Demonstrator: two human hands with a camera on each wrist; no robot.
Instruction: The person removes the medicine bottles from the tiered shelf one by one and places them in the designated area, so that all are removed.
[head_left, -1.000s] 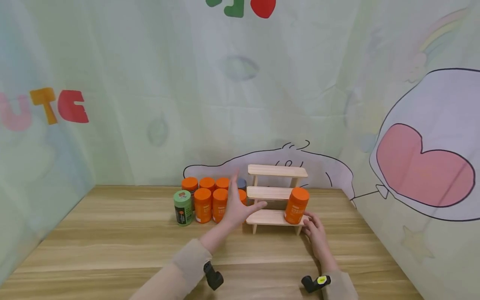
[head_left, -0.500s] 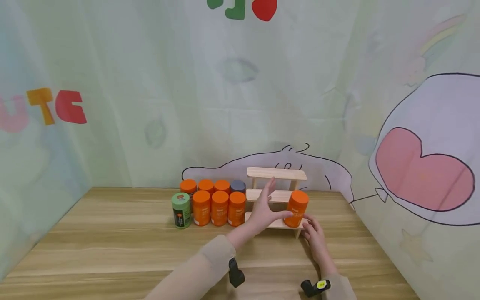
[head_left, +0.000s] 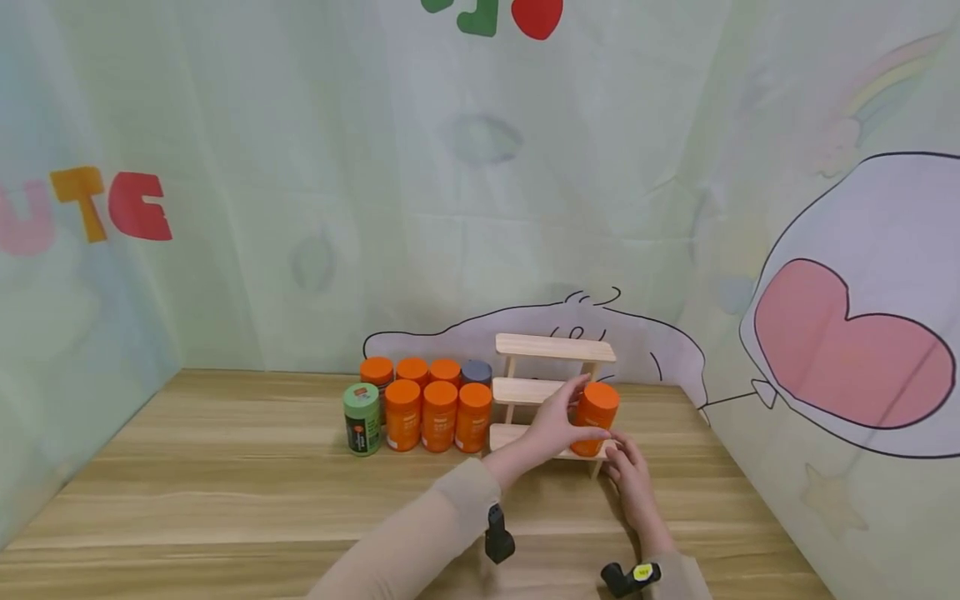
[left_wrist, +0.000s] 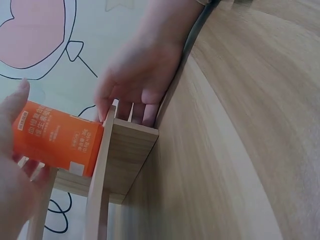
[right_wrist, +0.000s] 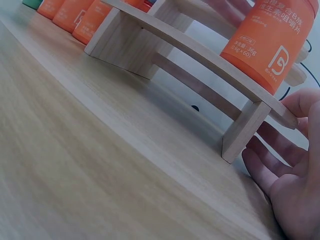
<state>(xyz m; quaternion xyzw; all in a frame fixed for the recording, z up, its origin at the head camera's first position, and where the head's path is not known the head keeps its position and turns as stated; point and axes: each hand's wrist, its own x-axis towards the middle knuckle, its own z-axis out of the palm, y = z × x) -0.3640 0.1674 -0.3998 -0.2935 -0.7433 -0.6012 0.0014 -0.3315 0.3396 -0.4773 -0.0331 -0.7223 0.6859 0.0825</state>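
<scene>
My left hand [head_left: 551, 429] is at the orange jar [head_left: 596, 421] on the lowest step of a small three-step wooden display rack [head_left: 555, 346]. Its thumb lies across the jar's front, and its fingers reach round the far side. In the left wrist view the jar [left_wrist: 57, 137] stands on the step's end, the left hand [left_wrist: 15, 165] around its lid end. My right hand [head_left: 632, 483] grips the right end of that step. The right wrist view has the right hand [right_wrist: 295, 175] at the step's tip, with several fingers curled below the board.
Left of the rack stand several orange-lidded jars [head_left: 438, 421] in two rows. A green jar [head_left: 363, 421] is at their left end, and a blue-grey lid [head_left: 476, 372] shows at the back. A printed curtain [head_left: 300, 208] hangs behind the wooden table [head_left: 262, 483].
My left hand has moved right from in front of the jar group, across the rack, to the orange jar on the lowest step. My right hand has stayed at the step's end.
</scene>
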